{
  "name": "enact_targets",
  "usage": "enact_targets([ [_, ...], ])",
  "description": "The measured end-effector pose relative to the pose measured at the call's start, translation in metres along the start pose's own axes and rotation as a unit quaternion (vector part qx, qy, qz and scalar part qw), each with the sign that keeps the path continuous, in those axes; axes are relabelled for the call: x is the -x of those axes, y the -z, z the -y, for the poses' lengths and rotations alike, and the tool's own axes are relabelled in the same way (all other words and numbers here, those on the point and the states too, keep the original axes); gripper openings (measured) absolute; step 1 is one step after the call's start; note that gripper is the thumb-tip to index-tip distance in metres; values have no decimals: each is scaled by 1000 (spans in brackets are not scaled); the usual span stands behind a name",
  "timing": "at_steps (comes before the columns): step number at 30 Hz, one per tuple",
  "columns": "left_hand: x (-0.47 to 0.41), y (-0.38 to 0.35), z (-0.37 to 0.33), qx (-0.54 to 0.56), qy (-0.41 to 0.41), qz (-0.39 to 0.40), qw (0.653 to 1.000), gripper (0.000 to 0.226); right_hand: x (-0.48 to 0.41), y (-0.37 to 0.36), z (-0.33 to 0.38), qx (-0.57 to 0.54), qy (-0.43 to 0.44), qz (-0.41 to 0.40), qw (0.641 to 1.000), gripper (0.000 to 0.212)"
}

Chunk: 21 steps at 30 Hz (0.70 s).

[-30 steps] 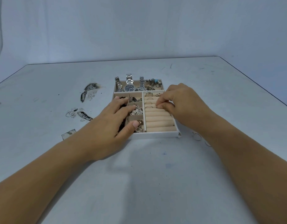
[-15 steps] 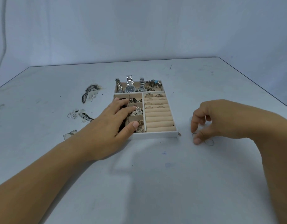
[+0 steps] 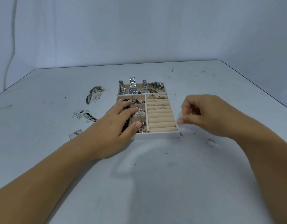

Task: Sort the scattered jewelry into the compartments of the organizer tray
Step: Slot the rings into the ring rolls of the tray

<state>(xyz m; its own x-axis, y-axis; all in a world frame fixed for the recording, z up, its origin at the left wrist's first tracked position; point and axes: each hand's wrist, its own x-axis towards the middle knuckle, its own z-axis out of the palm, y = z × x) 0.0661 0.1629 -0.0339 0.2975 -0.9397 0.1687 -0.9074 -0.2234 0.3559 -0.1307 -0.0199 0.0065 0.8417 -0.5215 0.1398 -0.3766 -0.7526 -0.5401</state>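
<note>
1. Grey desk point(image 3: 155, 175), pale wall behind. The organizer tray point(image 3: 157, 135) sits mid-desk.
2. Left hand point(image 3: 117, 125) hasn't moved: fingers flat across the tray's left compartments, steadying it.
3. Right hand point(image 3: 209, 115) was down on the desk half a second ago. It's now lifted just beside the tray's right rim, pinching a ring point(image 3: 191, 113) (blurred, only a glint).
4. One loose ring point(image 3: 210, 142) remains on the desk by the right forearm.
5. Likely headed for the ring rolls point(image 3: 160, 120), where the nearer slots are free.
</note>
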Motion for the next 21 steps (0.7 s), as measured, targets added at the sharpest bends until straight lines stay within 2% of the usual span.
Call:
enact_targets([
  [2, 1, 1, 0, 6, 0, 4, 1000, 72, -3, -9, 7, -66, 40, -108, 991, 18],
  [4, 2, 7, 1, 21, -6, 6, 1000, 66, -6, -20, 15, -128, 76, -144, 978, 13],
  [7, 2, 24, 7, 52, -14, -24, 998, 52, -14, -37, 23, -159, 96, -142, 972, 9],
  [10, 2, 44, 20, 4, 6, -55, 998, 33, -22, -48, 26, -145, 107, -143, 973, 8],
  [15, 12, 66, 41, -50, 90, 27, 994, 16, -24, -51, 22, -131, 94, -142, 977, 8],
  [19, 14, 66, 43, -30, 89, 46, 995, 11, -23, -51, 21, -108, 91, -134, 981, 5],
  [21, 12, 62, 41, -28, 81, 52, 995, 17, -23, -51, 20, -107, 92, -132, 981, 6],
])
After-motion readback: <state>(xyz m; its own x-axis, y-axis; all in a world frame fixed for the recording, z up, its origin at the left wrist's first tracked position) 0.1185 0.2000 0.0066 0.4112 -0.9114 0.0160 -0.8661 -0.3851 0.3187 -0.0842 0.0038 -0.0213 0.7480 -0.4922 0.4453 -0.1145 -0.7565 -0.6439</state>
